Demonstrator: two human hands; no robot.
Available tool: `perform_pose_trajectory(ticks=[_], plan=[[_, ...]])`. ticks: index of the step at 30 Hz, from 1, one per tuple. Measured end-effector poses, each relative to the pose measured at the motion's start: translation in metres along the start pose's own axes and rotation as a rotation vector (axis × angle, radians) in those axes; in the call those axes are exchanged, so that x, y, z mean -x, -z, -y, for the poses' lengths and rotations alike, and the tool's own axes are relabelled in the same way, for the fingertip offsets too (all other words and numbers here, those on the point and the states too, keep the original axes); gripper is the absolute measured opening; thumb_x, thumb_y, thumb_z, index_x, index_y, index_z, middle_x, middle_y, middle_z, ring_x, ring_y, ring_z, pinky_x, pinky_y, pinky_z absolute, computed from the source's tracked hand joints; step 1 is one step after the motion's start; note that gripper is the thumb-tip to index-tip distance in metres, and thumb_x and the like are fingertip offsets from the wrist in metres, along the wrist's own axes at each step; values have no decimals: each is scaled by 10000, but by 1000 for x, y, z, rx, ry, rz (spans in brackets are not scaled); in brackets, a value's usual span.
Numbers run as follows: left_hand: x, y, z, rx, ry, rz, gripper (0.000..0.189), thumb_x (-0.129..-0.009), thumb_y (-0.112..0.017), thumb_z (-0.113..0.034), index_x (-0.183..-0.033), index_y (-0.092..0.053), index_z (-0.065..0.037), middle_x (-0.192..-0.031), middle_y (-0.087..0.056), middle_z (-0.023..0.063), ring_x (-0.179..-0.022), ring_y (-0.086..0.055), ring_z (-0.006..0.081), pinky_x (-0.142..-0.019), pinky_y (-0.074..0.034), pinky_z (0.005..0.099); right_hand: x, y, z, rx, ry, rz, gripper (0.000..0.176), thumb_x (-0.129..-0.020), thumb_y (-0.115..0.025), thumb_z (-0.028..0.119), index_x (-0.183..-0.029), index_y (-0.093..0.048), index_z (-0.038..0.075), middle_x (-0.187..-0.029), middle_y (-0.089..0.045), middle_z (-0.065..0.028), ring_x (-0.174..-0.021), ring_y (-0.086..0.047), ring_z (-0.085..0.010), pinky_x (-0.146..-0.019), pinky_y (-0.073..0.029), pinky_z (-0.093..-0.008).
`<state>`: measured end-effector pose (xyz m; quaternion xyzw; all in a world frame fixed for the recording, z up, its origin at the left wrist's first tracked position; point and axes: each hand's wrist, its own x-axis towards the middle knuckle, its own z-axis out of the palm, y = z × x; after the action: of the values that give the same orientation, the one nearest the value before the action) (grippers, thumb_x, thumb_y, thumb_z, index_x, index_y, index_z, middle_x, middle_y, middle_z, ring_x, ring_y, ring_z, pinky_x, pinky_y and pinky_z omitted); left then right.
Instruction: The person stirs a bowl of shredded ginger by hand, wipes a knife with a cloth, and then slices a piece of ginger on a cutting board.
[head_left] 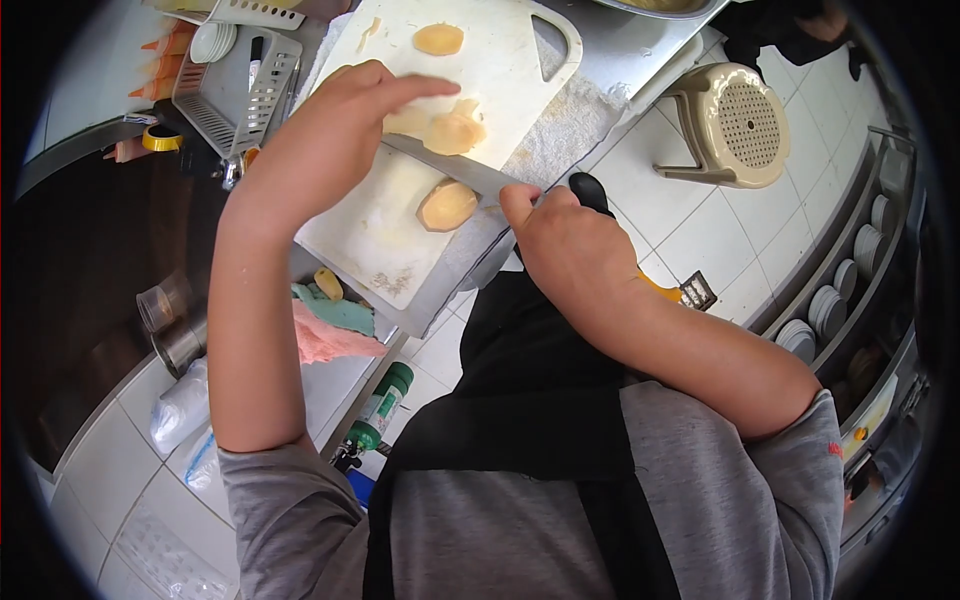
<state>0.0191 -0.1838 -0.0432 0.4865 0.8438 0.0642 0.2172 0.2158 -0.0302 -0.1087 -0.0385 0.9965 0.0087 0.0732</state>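
A beige stool (748, 122) stands on white floor tiles (740, 230).

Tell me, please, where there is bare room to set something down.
The white cutting board is bare between the upper yellow slice and the handle. Another free patch lies below the knife blade, left of the cut yellow piece. It is crowded between the left hand and right hand, around the lower slice.

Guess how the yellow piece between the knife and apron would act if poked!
The yellow piece probably won't roll far: its visible face looks broad and flat. With no skin there, it may feel slippery. It looks thick, so likely stiff.
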Motion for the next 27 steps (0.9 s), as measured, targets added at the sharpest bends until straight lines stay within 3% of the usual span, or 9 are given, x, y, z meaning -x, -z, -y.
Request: perform_pose_trajectory(ticks=[3,5,8,15,18,21,24,26,27], plan=[[-3,-5,-4,250,15,-110,502,-918,-521,58,-1347,-593,-194,-942,-587,109,-902,-577,240,-857,-476,331,1,1,1,-2,1,8,174,-888,-574,128,-1059,-557,98,-668,-580,-21,-480,-618,-103,-357,-455,-254],[-10,-14,-1,303,55,14,472,-957,-527,21,-1378,-515,-192,-960,-629,101,-879,-618,223,-815,-494,327,0,3,2,1,-1,15,173,-888,-573,128,-1059,-557,99,-668,-581,-21,-481,-619,-104,-355,-453,-255],[-17,-22,-6,351,128,64,428,-968,-530,8,-1354,-488,-173,-920,-634,86,-846,-629,213,-805,-496,324,-2,7,2,-96,-14,148,287,-873,-616,112,-1131,-503,57,-770,-632,-105,-563,-684,-164,-441,-528,-275],[-26,-39,3,335,192,50,347,-972,-549,-17,-1295,-497,-134,-879,-607,78,-826,-621,219,-793,-495,319,-2,8,1,-116,-13,147,272,-882,-611,122,-1124,-505,57,-767,-635,-102,-560,-682,-162,-438,-528,-275],[-25,-50,9,255,76,-74,343,-947,-584,-21,-1267,-498,-112,-884,-578,78,-827,-595,224,-793,-493,321,-2,7,1,-117,-13,149,267,-884,-609,122,-1121,-506,55,-769,-636,-105,-563,-684,-165,-439,-529,-276],[-21,-50,4,173,16,-199,307,-908,-629,-19,-1194,-535,-79,-890,-549,80,-824,-564,220,-779,-486,312,-2,7,1,-114,-10,145,262,-887,-608,124,-1118,-507,54,-772,-637,-108,-565,-687,-169,-438,-529,-278],[-21,-46,-2,231,76,-159,206,-870,-688,-47,-1057,-603,-49,-863,-569,71,-784,-567,207,-743,-484,309,-3,9,0,-111,-8,137,246,-890,-603,126,-1106,-511,54,-763,-637,-104,-563,-688,-171,-435,-529,-279],[-23,-51,-7,390,218,-16,135,-842,-733,-83,-908,-629,-26,-824,-588,55,-739,-570,181,-706,-480,306,-3,10,-2,-114,1,133,233,-891,-600,125,-1096,-515,56,-753,-637,-98,-561,-688,-169,-433,-529,-278],[-20,-54,-6,391,223,-19,135,-842,-733,-83,-908,-629,-26,-824,-588,55,-739,-570,181,-706,-480,306,-3,11,-4,-138,11,116,216,-893,-595,122,-1085,-519,56,-740,-637,-91,-557,-687,-171,-433,-529,-278]])
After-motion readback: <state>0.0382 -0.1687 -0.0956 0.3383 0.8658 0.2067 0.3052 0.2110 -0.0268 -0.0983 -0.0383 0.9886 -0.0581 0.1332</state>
